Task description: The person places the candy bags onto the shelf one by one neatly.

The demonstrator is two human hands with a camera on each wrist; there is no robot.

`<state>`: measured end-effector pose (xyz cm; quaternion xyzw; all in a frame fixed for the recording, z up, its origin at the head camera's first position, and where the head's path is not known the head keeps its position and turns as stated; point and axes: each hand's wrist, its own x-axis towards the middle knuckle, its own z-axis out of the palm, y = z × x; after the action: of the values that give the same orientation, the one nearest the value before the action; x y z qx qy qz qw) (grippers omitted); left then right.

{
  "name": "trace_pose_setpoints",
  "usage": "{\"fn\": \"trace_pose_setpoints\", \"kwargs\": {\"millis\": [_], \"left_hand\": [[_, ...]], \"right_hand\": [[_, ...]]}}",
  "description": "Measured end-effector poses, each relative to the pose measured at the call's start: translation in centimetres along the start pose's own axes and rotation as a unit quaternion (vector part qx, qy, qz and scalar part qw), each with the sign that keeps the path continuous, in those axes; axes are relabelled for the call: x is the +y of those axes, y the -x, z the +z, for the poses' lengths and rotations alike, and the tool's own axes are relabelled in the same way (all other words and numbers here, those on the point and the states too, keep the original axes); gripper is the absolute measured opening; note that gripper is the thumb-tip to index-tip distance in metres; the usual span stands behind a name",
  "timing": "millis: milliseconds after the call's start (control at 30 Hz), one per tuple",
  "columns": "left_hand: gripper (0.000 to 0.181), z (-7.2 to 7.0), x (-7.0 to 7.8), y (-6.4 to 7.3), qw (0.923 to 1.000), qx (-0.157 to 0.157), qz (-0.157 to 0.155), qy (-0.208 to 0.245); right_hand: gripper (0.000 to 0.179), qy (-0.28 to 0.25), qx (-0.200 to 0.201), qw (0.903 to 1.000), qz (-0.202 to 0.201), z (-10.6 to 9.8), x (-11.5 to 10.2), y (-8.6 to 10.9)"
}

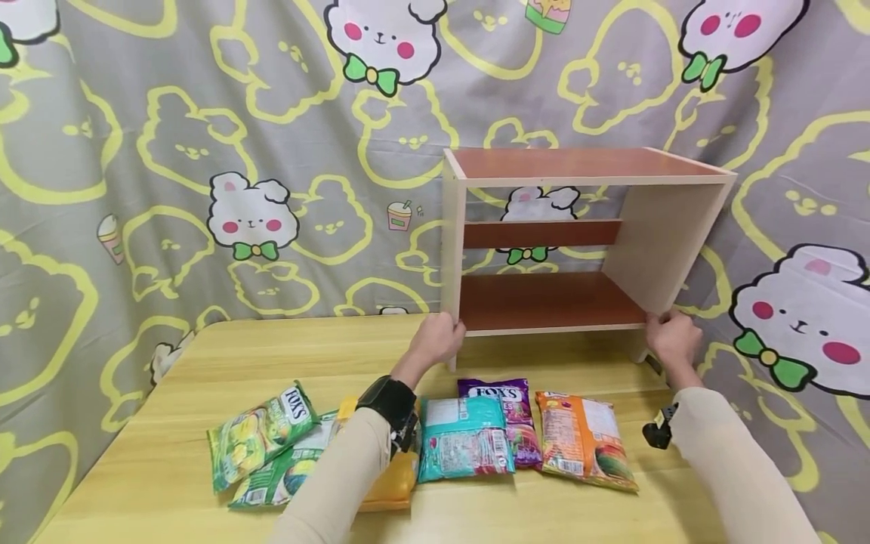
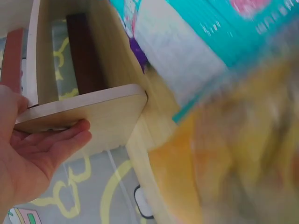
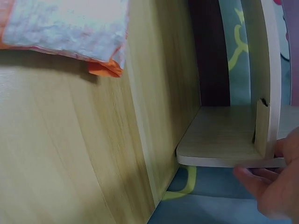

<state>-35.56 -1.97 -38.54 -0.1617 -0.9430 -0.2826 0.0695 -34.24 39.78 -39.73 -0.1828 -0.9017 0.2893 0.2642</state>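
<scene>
Two green bags [image 1: 261, 434] overlap at the left of the table [image 1: 306, 340], beside a yellow bag [image 1: 393, 483] partly hidden by the left sleeve [image 1: 333, 483]. The left hand [image 1: 436, 338] grips the near side of the shelf unit [image 1: 557, 162], which stands upright toward the table's back right. Before it lie a teal bag [image 1: 465, 438] overlapping a purple bag [image 1: 506, 393], then an orange bag [image 1: 584, 438]. The right hand [image 1: 674, 340] grasps the unit's right panel [image 1: 669, 234].

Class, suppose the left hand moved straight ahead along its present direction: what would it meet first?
The shelf's left side panel: the left hand grips its front edge. Beyond it, the patterned curtain seems next, though depth is hard to judge.
</scene>
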Motion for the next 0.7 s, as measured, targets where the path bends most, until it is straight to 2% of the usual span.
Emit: {"fn": "trace_pose_setpoints", "kwargs": {"millis": [133, 267, 367, 500, 700], "left_hand": [[0.045, -1.3, -1.1, 0.5, 0.9996, -0.013, -0.006, 0.025], [0.043, -2.6, -2.3, 1.0, 0.9998, -0.005, -0.008, 0.016], [0.045, -3.4, -3.6, 1.6, 0.9998, -0.003, -0.013, 0.012], [0.049, -4.3, -5.5, 2.4, 0.9993, -0.013, -0.016, 0.031], [0.052, -5.9, -7.7, 3.6, 0.9981, -0.024, -0.031, 0.049]], "right_hand": [[0.039, 0.005, -0.011, 0.9998, -0.016, 0.0, -0.9, 0.5], [0.039, -0.003, -0.029, 0.9989, -0.037, 0.4, -2.0, 1.2], [0.038, -0.016, -0.037, 0.9979, -0.051, 0.9, -2.7, 1.9], [0.032, -0.034, -0.041, 0.9961, -0.071, 1.7, -3.8, 2.9], [0.028, -0.046, -0.082, 0.9931, -0.071, 2.6, -5.9, 4.0]]}}
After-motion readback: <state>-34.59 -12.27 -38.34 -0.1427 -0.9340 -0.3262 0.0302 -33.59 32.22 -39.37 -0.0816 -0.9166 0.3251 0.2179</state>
